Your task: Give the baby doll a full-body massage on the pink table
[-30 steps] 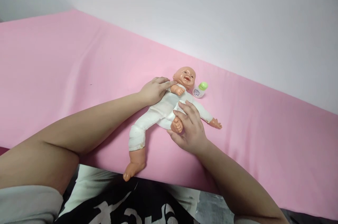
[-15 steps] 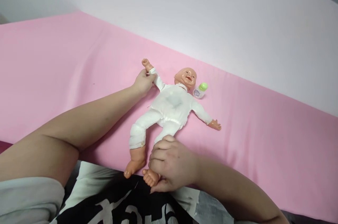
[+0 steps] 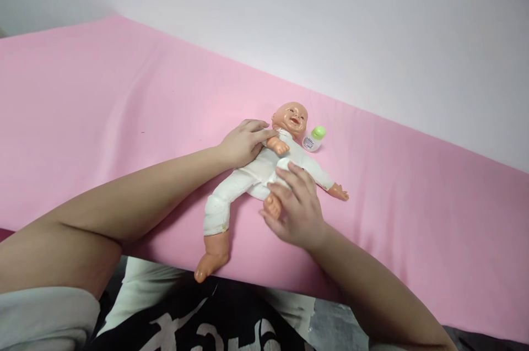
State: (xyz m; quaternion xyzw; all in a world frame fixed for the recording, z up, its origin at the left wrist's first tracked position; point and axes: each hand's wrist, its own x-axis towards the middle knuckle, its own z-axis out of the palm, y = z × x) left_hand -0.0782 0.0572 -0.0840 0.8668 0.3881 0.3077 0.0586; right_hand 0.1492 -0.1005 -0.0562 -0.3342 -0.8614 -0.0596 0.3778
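Observation:
A baby doll with a white cloth body lies on its back on the pink sheet, its smiling plastic head toward the wall. My left hand is closed around the doll's arm on the left, which is folded across its chest. The doll's small hand pokes out past my fingers. My right hand grips the doll's leg on the right, bent up at the belly, with its foot showing by my palm. The other leg lies stretched toward me. The far arm is spread outward.
A small clear bottle with a green cap lies beside the doll's head. The pink sheet covers the surface, which meets a whitish wall behind. Its near edge runs just in front of my body.
My left hand has brought the doll's arm from stretched outward to folded over the chest. My right hand has raised the doll's leg from the near edge up toward its belly.

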